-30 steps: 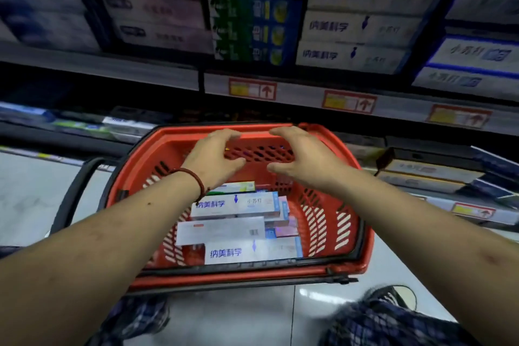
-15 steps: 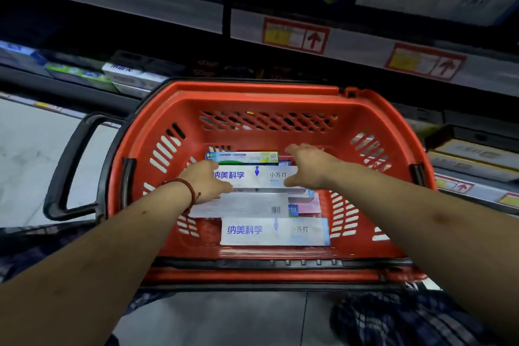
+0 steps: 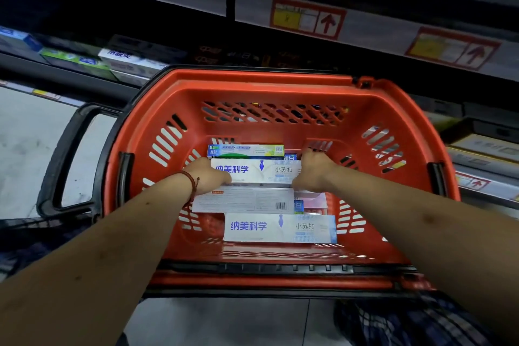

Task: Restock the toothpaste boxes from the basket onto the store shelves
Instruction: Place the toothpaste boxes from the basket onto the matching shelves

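Both hands, left hand [image 3: 209, 177] and right hand [image 3: 310, 174], grip the ends of a white toothpaste box [image 3: 257, 171] lying in the red basket [image 3: 280, 84]. This looks like the picking-up step; next, lift it to a shelf [image 3: 252, 5].

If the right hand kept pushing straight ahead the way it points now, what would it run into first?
The right hand points toward the far end of the basket. Just beyond its knuckles is the raised orange hump in the basket floor, then the slotted far wall. Depth is unclear, so this is a judgement.
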### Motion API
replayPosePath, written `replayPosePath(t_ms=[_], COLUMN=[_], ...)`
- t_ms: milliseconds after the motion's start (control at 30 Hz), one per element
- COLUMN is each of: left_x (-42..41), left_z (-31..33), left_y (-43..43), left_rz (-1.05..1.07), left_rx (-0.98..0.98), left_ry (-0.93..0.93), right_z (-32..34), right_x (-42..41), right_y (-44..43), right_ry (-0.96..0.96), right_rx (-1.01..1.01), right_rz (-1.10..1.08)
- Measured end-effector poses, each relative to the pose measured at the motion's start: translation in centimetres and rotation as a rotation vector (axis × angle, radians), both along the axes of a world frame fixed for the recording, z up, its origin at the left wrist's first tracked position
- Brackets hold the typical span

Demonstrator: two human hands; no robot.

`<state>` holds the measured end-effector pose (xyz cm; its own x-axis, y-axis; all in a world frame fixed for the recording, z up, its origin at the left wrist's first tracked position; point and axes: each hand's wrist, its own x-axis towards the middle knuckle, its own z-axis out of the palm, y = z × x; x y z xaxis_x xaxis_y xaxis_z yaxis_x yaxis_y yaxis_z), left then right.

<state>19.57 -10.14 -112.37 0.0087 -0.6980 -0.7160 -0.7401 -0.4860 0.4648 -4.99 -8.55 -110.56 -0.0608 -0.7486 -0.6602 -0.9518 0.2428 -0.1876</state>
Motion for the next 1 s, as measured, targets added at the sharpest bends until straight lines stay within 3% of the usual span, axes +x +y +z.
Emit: replayPosePath(t_ms=[233,400,600,833,1000], left_x=[0.3,0.6,1.3,-1.1,-5.1], left_z=[0.4,2.2,5.2,14.7,20.6], left_y=[0.4,0.5,0.0,-2.0,-2.9], left_rz=[0.270,0.428,0.357,0.147,0.159], left_rx=[0.095,0.092,0.053,0.033,-0.228], left_ry=[0.187,0.368,0.467,0.658,0.749], right_z=[0.1,1.9,6.4,16.0,22.2], right_x=[-1.4,-2.7,-4.1,-5.9,-7.2], right_y=[1.9,3.2,5.1,7.0,7.4], right_ry=[-0.307,-0.434,-0.526,-0.548,-0.537], right_rx=[0.004,-0.063,-0.276,-0.591,-0.739], right_rz=[-0.457,-0.590,-0.640,-0.687,-0.737])
